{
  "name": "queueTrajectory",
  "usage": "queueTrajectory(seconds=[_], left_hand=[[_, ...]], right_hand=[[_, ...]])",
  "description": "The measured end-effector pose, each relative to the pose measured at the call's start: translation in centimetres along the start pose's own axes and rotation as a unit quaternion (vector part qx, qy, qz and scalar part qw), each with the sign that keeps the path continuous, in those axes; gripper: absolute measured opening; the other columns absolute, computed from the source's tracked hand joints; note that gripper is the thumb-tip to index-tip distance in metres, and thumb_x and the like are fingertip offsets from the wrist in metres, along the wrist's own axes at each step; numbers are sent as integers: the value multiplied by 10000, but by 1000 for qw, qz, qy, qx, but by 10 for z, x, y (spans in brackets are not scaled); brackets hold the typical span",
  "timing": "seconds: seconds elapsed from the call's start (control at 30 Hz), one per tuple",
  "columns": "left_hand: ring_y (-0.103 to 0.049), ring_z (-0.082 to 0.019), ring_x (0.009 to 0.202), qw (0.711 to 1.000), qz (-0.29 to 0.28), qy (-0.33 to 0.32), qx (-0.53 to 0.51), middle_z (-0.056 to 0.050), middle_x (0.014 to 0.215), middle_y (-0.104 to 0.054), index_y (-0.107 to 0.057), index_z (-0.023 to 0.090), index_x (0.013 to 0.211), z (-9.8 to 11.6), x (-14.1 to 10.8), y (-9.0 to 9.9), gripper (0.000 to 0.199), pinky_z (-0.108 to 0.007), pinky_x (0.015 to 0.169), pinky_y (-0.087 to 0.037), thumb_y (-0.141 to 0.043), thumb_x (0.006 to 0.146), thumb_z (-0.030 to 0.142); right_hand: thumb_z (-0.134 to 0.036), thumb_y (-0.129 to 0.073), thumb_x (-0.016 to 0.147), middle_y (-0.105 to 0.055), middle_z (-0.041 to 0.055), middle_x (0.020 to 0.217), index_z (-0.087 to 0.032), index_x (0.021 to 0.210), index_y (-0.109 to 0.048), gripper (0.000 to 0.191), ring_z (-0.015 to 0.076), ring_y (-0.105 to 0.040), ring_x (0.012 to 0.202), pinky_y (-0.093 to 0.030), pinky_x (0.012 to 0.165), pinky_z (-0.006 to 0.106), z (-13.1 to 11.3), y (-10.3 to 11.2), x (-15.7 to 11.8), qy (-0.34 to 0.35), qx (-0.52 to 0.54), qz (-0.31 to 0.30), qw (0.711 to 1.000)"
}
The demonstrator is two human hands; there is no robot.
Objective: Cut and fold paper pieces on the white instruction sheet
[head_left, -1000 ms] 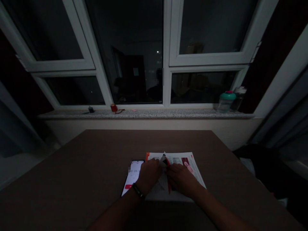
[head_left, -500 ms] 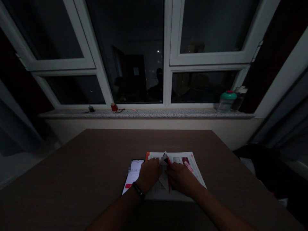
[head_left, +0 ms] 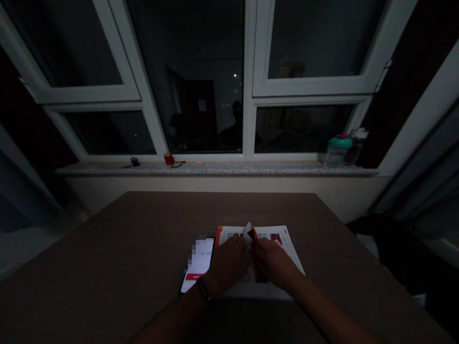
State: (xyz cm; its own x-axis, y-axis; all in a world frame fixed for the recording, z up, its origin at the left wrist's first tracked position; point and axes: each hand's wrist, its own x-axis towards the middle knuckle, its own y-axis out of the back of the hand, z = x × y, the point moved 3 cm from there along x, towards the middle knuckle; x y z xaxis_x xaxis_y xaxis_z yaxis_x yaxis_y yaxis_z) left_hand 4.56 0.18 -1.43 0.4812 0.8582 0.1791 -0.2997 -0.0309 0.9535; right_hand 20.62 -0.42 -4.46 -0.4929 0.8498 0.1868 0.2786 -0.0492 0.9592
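A printed booklet (head_left: 263, 290) with an orange edge lies on the brown table in front of me. Between my hands stands a folded, creased page (head_left: 250, 232), white and dark with a red edge. My left hand (head_left: 231, 262) is closed on the left side of this page, its fingertips partly hidden. From the right, my right hand (head_left: 274, 262) pinches the same page low down, fingers pressed together. Left of the booklet, close by my left wrist, lies a lit phone (head_left: 197, 265) showing a timer.
The table (head_left: 107, 248) reaches toward the wall below a window. On the stone sill (head_left: 222, 168) stand a red can-like object (head_left: 169, 159), a small dark item (head_left: 135, 161) and a bottle with a teal lid (head_left: 337, 152). Dark fabric (head_left: 390, 248) hangs or lies at right.
My left hand has shifted slightly right and up along the folded page, closer to my right hand. The page between them is now bunched more upright. The phone's timer has advanced.
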Motion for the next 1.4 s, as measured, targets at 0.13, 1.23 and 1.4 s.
queueTrajectory(seconds=[0.13,1.23,1.4], left_hand=[[-557,-237,1068,999,5,-43,-10,-67,1145,-586,-557,198,1052,3,-2,-4,143,-370,916,-462,-595,939,277],[-552,-291,1196,984,-75,-159,-1,-115,1259,-607,-563,156,1248,6,-6,-7,381,-440,1055,-435,-680,907,278],[-570,-273,1175,980,-89,-180,-4,-103,1221,-624,-600,178,1204,12,-8,1,293,-425,1038,-448,-642,929,271]], right_hand=[[-197,-531,936,-623,84,1096,-201,1042,-681,183,239,-554,1051,-399,916,351,3,2,0,7,17,0,1000],[-159,-497,970,-607,100,1091,-211,1203,-692,308,244,-531,1037,-407,932,364,14,10,-5,28,44,21,998],[-151,-485,971,-615,99,1091,-217,1229,-684,332,237,-534,1027,-415,906,345,17,8,-4,25,63,18,998]])
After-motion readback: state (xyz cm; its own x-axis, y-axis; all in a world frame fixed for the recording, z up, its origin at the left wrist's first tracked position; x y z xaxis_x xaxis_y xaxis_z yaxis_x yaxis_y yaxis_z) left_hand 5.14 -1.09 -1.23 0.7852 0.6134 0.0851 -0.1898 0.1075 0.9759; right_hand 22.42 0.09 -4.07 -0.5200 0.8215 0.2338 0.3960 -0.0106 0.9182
